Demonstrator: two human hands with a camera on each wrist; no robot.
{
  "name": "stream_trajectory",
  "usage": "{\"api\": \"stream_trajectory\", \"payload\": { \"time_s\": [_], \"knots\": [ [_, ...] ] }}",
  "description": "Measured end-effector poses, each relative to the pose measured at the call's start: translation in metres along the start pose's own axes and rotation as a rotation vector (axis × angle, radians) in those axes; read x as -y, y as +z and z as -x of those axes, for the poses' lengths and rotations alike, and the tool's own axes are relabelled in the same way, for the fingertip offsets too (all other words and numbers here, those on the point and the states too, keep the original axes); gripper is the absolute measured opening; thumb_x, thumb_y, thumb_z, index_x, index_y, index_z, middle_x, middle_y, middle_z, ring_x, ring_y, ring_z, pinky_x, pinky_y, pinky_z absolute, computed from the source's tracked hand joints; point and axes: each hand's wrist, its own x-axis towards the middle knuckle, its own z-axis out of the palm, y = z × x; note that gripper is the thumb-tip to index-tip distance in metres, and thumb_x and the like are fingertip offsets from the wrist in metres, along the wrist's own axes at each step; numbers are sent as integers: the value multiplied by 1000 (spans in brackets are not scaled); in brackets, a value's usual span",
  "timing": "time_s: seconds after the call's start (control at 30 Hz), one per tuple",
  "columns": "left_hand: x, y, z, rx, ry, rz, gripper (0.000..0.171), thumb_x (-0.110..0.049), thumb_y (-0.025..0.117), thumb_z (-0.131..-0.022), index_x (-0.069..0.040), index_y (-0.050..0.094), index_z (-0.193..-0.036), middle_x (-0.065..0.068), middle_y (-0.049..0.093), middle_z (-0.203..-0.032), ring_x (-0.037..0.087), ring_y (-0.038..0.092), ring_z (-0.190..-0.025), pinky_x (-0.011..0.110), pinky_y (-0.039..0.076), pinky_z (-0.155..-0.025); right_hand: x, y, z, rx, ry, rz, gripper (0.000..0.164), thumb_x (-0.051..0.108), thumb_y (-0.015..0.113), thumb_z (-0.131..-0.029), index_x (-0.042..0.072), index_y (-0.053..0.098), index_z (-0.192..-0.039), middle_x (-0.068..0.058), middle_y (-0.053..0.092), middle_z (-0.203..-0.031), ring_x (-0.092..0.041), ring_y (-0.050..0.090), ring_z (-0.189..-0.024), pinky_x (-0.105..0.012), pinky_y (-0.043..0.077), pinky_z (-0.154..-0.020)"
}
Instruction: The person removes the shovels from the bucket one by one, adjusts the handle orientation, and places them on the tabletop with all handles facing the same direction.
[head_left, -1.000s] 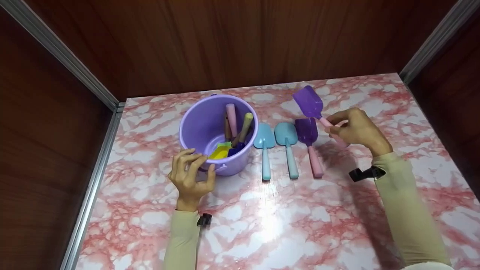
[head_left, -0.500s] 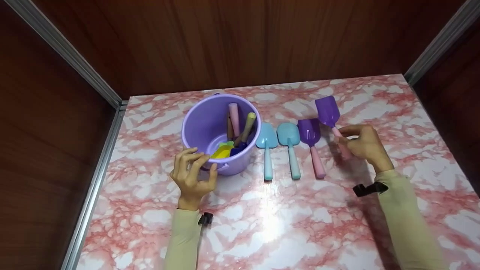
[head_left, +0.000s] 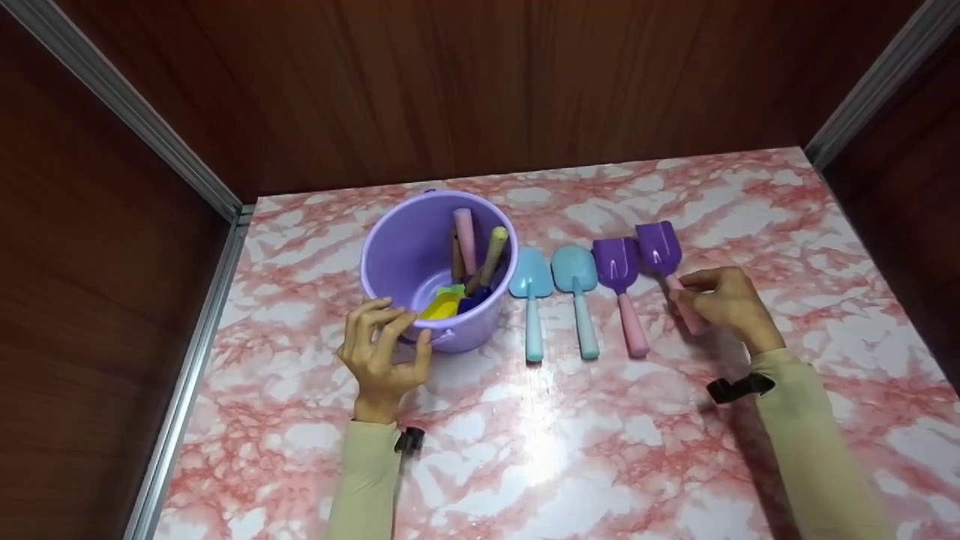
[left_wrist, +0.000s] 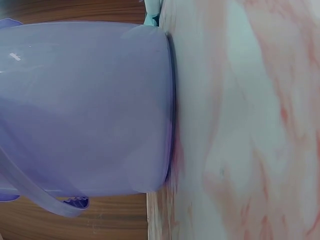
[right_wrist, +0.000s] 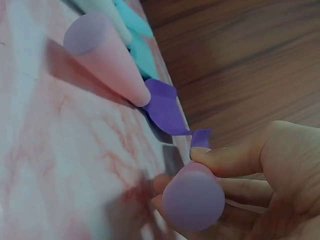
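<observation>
My left hand (head_left: pixel 381 364) holds the near-left rim of a purple bucket (head_left: pixel 469 334), fingers at the rim and thumb against the outside; the left wrist view shows the bucket's side wall (left_wrist: pixel 95 110) but not the hand. Inside the bucket lie a yellow scoop (head_left: pixel 442 305) and other tools with pink and yellowish handles, partly hidden. My right hand (head_left: pixel 731 304) pinches the pink handle (right_wrist: pixel 195 200) of a toy shovel with a purple blade (head_left: pixel 659 246), low over the table. Beside it lies a matching purple shovel (head_left: pixel 616 264) with a pink handle.
Two light-blue shovels, one left (head_left: pixel 531 274) and one right (head_left: pixel 574 270), lie between the bucket and the purple shovels, handles toward me. The pink-and-white marbled table (head_left: pixel 525 450) meets dark wood panels (head_left: pixel 480 90) at the back and sides.
My right hand has brought its purple shovel right and down, so it lines up beside the other purple shovel. The left hand and the bucket have stayed in place.
</observation>
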Motion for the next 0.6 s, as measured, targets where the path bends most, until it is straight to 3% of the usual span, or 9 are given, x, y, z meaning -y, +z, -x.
{"api": "stream_trajectory", "payload": {
  "time_s": [0.27,0.47,0.6],
  "knots": [
    [0,1,-1,-7,-2,-1,30,-36,75,-92,-6,79,-88,14,72,-85,38,72,-89,44,64,-80,-6,2,0,5,45,24,51,35,77,-97,-1,72,-134,-21,75,-124,-17,63,-102,-15,50,-79],
    [-1,0,0,-4,-15,0,30,-36,75,-92,-6,80,-88,13,72,-85,38,72,-89,45,64,-79,-7,3,0,41,56,0,49,31,75,-99,-4,71,-133,-19,77,-121,-9,66,-93,-16,55,-74],
    [-2,0,0,0,-23,3,30,-36,75,-91,-7,80,-89,13,72,-85,38,72,-89,45,64,-78,-8,3,0,57,47,30,54,36,75,-98,-4,71,-134,-22,74,-126,-17,65,-101,-18,54,-78]
  ]
}}
